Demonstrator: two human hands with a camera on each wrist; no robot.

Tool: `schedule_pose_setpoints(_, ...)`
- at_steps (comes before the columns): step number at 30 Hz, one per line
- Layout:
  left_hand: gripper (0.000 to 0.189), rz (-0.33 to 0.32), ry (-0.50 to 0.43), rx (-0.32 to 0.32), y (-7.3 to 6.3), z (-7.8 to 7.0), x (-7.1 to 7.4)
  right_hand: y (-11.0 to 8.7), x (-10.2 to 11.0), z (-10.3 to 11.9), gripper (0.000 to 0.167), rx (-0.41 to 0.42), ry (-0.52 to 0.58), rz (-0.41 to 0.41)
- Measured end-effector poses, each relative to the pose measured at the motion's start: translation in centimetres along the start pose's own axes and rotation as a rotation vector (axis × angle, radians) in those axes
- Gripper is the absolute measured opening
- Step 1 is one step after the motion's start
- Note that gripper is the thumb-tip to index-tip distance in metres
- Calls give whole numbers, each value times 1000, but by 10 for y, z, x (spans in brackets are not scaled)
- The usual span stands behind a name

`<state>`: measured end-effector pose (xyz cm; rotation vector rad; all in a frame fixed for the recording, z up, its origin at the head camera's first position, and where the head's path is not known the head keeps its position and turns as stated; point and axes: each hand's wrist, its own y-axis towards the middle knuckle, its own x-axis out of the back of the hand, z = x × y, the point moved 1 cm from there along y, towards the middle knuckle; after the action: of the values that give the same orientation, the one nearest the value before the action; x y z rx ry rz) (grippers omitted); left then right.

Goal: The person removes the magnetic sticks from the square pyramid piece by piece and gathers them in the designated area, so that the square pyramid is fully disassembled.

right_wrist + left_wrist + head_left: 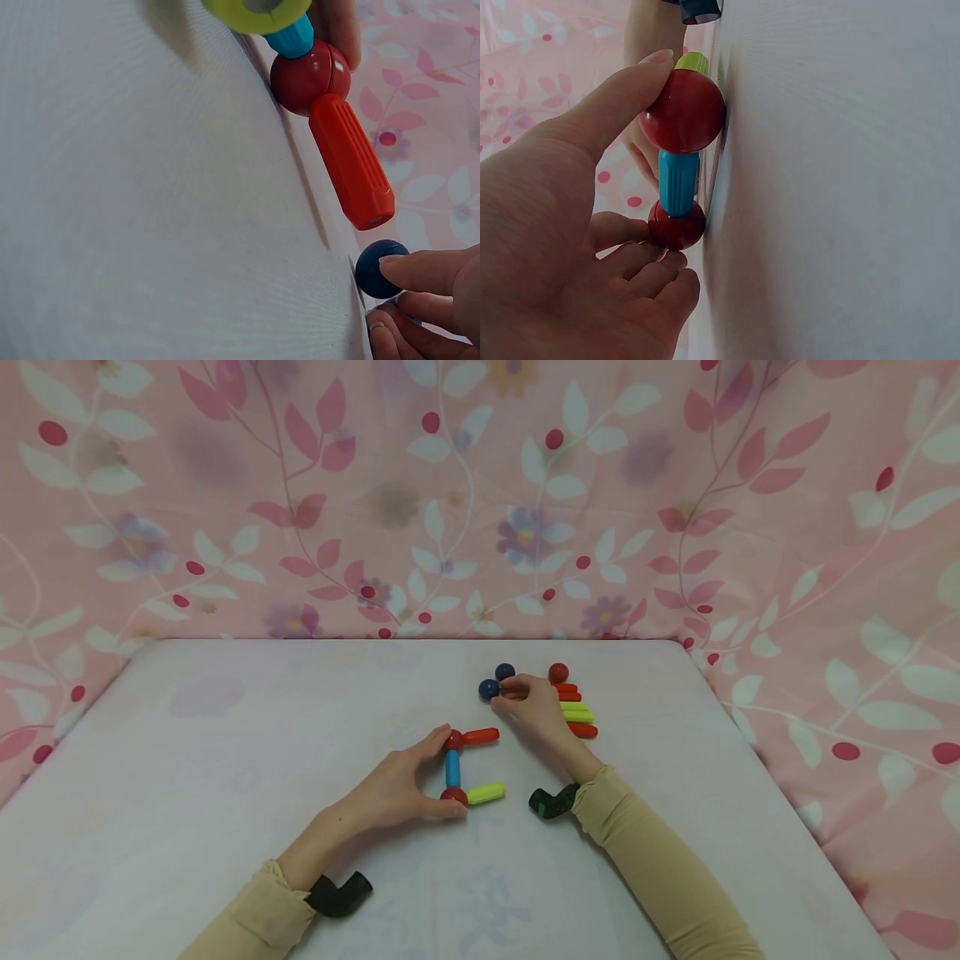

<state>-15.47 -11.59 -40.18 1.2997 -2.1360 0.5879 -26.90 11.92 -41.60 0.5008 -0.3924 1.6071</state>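
My left hand [390, 793] holds a joined piece of toy rods and balls between thumb and fingers. Its blue rod [452, 769] links a far red ball [454, 741] and a near red ball [682, 111]. From the far ball a red rod [351, 161] sticks out to the right; from the near one, a yellow-green rod [487, 793]. Further back, my right hand [534, 703] pinches a dark blue ball [379, 268], its thumb tip on the ball's side. A second dark blue ball [505, 672] lies just behind.
Right of my right hand lie a loose red ball [558, 673], several red rods [583, 730] and yellow-green rods [577, 717], partly hidden by the hand. A white cloth [187, 760] covers the table. Floral fabric [465, 510] rises along its back edge.
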Motion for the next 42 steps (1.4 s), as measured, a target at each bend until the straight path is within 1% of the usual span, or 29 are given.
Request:
schedule_pose_setpoints(4,109,-1,1,-8,0,0,0,0,0,0,35,-7,8,4)
schedule_pose_setpoints(12,109,5,2,11,1,0,0,-1,2,2,35,-27,15,6)
schedule_pose_setpoints(18,109,7,-4,4,0,1,-1,-2,4,4,36,-27,15,19)
schedule_pose_setpoints(21,110,5,-6,7,0,1,0,-1,8,6,39,-14,7,35)
schedule_pose_setpoints(24,110,7,-18,5,0,1,1,-1,14,9,42,2,15,22)
schedule_pose_setpoints(28,110,13,-26,4,1,1,0,-8,23,17,42,32,12,16)
schedule_pose_setpoints(30,110,14,-20,12,1,1,0,-16,26,22,40,54,-1,45)
schedule_pose_setpoints(32,110,11,-11,13,1,0,0,-25,26,25,39,76,-9,91)
schedule_pose_setpoints(36,110,2,-10,17,0,0,2,-41,20,27,37,117,-13,185)
schedule_pose_setpoints(40,110,4,-21,16,1,0,2,-47,12,24,38,163,-68,261)
schedule_pose_setpoints(42,109,10,-28,16,1,0,1,-49,9,23,38,169,-87,288)
